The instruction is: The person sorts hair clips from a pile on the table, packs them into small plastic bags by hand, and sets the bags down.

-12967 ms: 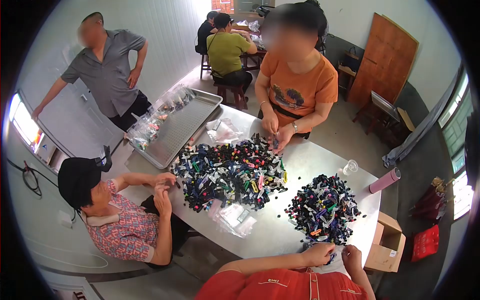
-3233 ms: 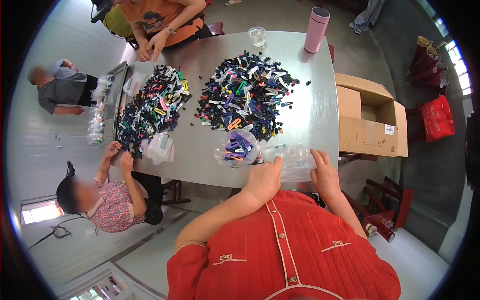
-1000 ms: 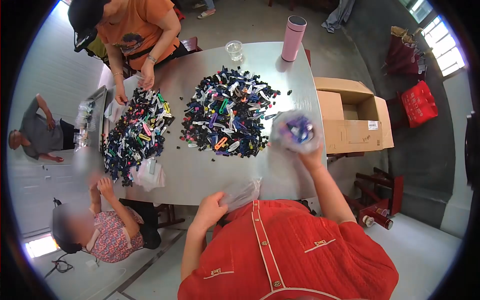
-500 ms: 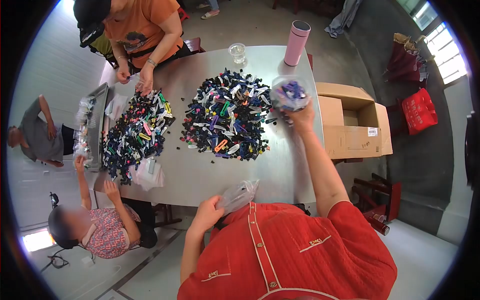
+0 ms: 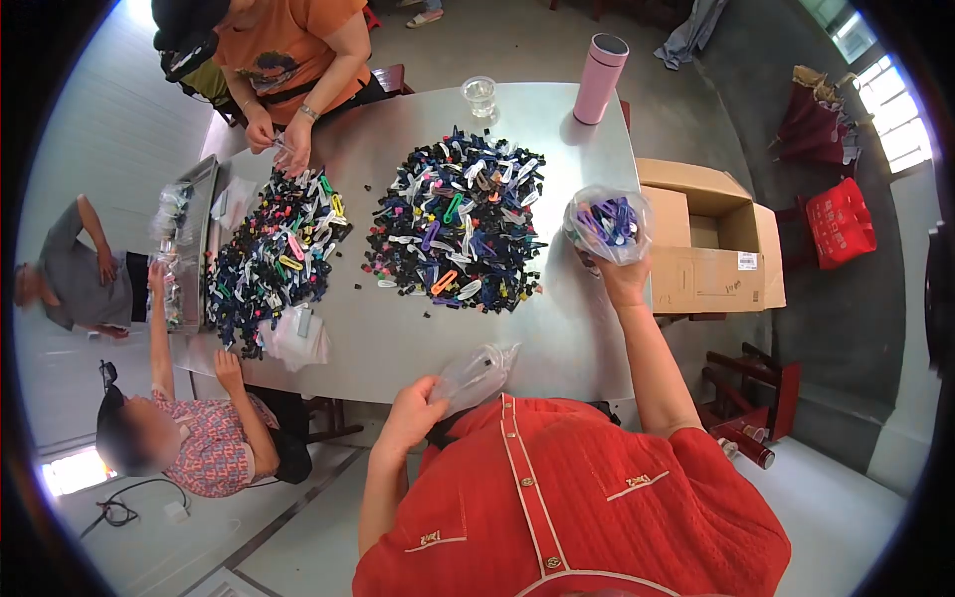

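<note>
My right hand (image 5: 627, 284) grips a clear plastic container (image 5: 645, 217) at the table's right side. Inside it lie purple, dark and white hair clips (image 5: 609, 221); some of my fingers are hidden beneath it. Near my body, over the front table edge, my left hand (image 5: 410, 413) is closed on a clear plastic bag (image 5: 477, 376). That bag looks nearly flat, with a small dark bit showing in it. Between and beyond both hands spreads a large pile of hair clips (image 5: 453, 224), mostly black, navy and white, with a few bright ones.
A second clip pile (image 5: 274, 264) lies left, beside clear bags (image 5: 296, 338) and a metal tray (image 5: 206, 214). A water cup (image 5: 479, 97) and pink flask (image 5: 601, 80) stand at the back. A cardboard box (image 5: 711, 284) adjoins the right edge. Three other people are around the table.
My right hand has shifted the container slightly right and nearer, and its opening now faces me more. My left hand still holds the bag. The whole view has shifted a little.
</note>
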Demonstrator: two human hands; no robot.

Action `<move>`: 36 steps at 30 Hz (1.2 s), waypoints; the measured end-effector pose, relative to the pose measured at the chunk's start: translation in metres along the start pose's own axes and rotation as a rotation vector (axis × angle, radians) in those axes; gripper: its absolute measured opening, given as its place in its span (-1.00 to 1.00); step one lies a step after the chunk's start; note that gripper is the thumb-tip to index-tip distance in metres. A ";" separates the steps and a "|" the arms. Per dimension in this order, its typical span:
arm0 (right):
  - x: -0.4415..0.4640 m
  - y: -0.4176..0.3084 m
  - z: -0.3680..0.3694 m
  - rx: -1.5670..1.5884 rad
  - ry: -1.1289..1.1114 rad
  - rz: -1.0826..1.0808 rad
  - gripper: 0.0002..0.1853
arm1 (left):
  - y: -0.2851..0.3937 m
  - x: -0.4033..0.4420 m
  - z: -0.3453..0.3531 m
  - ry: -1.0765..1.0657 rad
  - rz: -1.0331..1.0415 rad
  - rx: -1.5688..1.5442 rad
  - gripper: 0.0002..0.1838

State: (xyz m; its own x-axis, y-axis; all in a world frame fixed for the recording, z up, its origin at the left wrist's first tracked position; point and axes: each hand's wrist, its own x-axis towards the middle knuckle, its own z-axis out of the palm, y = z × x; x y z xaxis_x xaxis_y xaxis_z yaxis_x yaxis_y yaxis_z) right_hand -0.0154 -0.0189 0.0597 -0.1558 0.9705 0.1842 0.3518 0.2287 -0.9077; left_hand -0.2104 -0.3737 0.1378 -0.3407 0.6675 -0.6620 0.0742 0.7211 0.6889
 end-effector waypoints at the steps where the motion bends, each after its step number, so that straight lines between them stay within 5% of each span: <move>1: -0.003 0.008 0.001 -0.021 -0.028 0.030 -0.15 | 0.001 0.002 0.001 -0.006 -0.002 0.004 -0.69; 3: -0.009 0.022 0.004 -0.032 0.032 -0.091 -0.30 | 0.004 0.010 0.003 0.011 0.053 -0.014 -0.71; 11: -0.012 0.015 0.005 0.045 0.004 -0.066 -0.22 | 0.033 0.009 0.004 -0.008 0.040 -0.013 -0.67; 13: -0.010 0.018 0.007 0.134 -0.036 -0.077 0.08 | 0.033 0.009 0.005 -0.019 0.037 0.003 -0.65; 19: -0.015 0.001 0.003 -0.156 0.128 -0.334 0.27 | 0.023 0.009 0.010 -0.030 0.025 -0.011 -0.63; 23: -0.012 0.015 0.024 0.339 0.003 -0.153 0.11 | 0.025 0.007 0.010 -0.029 0.021 -0.052 -0.64; 31: -0.009 0.032 0.018 0.288 -0.029 -0.101 -0.11 | 0.016 0.008 0.010 -0.030 0.003 -0.052 -0.67; 36: -0.009 0.020 0.011 0.366 -0.014 -0.066 -0.04 | 0.017 0.014 0.012 -0.056 0.011 -0.118 -0.65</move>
State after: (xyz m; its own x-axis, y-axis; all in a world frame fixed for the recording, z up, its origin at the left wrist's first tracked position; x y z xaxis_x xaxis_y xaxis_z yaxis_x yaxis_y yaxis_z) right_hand -0.0170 -0.0243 0.0353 -0.1808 0.9529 0.2434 -0.0119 0.2454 -0.9694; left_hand -0.2022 -0.3499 0.1369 -0.2870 0.6869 -0.6676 -0.0342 0.6892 0.7238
